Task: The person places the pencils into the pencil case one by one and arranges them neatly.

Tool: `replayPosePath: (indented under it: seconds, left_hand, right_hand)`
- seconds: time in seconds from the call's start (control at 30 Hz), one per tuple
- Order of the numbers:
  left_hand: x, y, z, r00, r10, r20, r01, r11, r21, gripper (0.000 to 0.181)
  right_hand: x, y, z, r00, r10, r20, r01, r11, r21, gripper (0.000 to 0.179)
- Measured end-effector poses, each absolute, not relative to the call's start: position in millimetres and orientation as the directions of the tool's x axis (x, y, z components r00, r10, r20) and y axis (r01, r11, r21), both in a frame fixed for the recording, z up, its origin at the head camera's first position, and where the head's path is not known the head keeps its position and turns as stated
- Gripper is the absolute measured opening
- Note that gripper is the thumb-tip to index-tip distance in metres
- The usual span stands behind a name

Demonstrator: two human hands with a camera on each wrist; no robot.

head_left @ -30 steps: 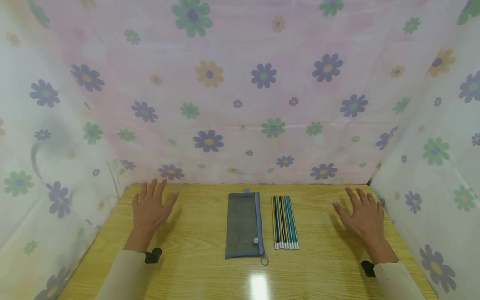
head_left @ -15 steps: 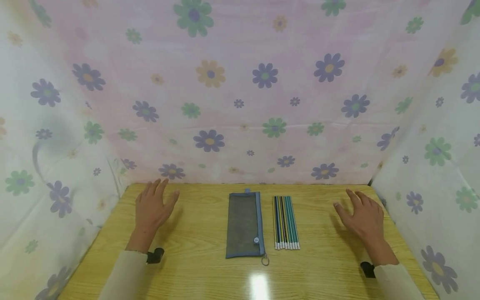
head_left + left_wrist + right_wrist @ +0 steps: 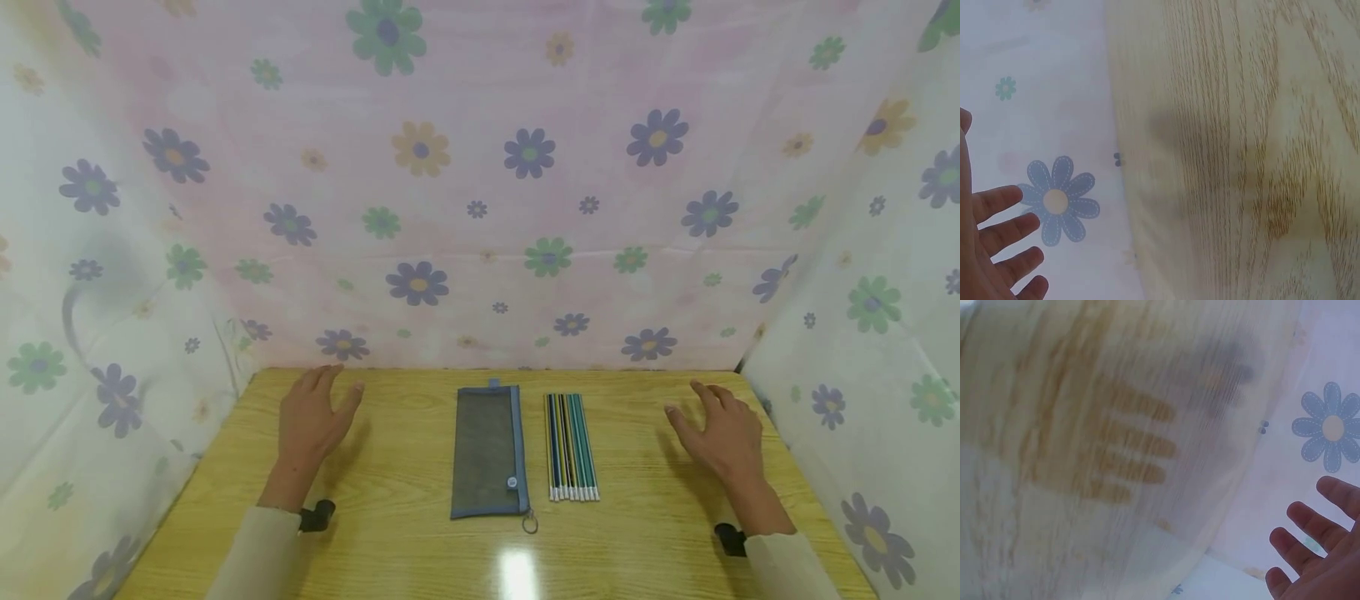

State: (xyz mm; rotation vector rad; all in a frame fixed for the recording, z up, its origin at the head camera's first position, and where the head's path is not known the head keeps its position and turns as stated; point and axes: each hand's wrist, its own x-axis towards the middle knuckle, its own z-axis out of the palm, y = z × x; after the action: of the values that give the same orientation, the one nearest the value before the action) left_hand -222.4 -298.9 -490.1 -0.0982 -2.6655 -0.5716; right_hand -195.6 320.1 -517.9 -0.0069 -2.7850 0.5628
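Note:
My left hand (image 3: 309, 421) hovers over the left part of the table with nothing in it, fingers loosely extended; the left wrist view shows its spread fingers (image 3: 1010, 234). On the right, my right hand (image 3: 723, 433) is also bare of any object, fingers relaxed, thumb pointing inward. Between the hands lies a flat grey mesh zipper pouch (image 3: 486, 450) with blue edging and a metal ring at its lower right corner. Just right of the pouch, several striped pencils (image 3: 572, 446) lie side by side in a row, their white ends toward me. Neither hand touches pouch or pencils.
The wooden table (image 3: 405, 550) is bounded at the back and both sides by a flower-printed cloth (image 3: 465, 167). Black camera mounts (image 3: 317, 516) sit at the wrists. Light glares on the table near the front.
My left hand has drifted slightly to the right and toward me. The right hand's fingers have curled in a little. Pouch and pencils stay where they were.

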Motion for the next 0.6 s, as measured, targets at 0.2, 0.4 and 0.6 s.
replayPosePath:
  seconds: [0.2,0.4,0.6]
  left_hand:
    - [-223,-294,-492,-0.909,-0.032,0.416,0.156,0.898,0.411,0.064]
    - [-224,-289,-495,-0.909,-0.038,0.416,0.161,0.886,0.434,0.063]
    - [-225,-282,-497,-0.907,-0.039,0.420,0.172,0.874,0.454,0.060]
  right_hand:
    - [-195,317,-517,-0.957,0.066,0.283,-0.058,0.911,-0.408,0.074]
    - [-193,312,-516,-0.948,0.068,0.312,-0.078,0.898,-0.432,0.069]
    - [-193,307,-517,-0.939,0.069,0.337,-0.101,0.881,-0.462,0.066]
